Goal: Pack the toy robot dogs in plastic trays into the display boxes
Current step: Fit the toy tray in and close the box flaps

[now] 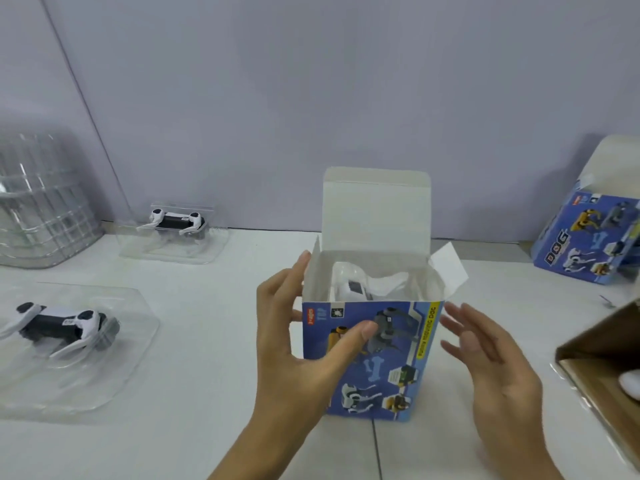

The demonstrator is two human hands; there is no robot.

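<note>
— Where's the box you're packing?

— The blue display box [372, 358] stands upright on the white table [207, 427], right in front of me, its top flap raised and the side flaps out. My left hand [294, 344] grips it: thumb across the printed front, fingers round the left wall up near the rim.

— And your right?

— My right hand [485, 362] is just beside the box's right edge, fingers straight and a little spread, holding nothing. I can't tell whether the fingertips touch the card.

— Is a dog inside?

— Yes, a white toy robot dog [353, 284] in clear plastic shows through the open top.

— What else is about?

— Two more dogs in plastic trays to my left, one near [62, 323], one farther back by the wall [175, 221]. A stack of clear trays [38, 199] at far left, a second blue box [588, 237] tilted at far right, and a brown carton [602, 348] at the right edge
</note>
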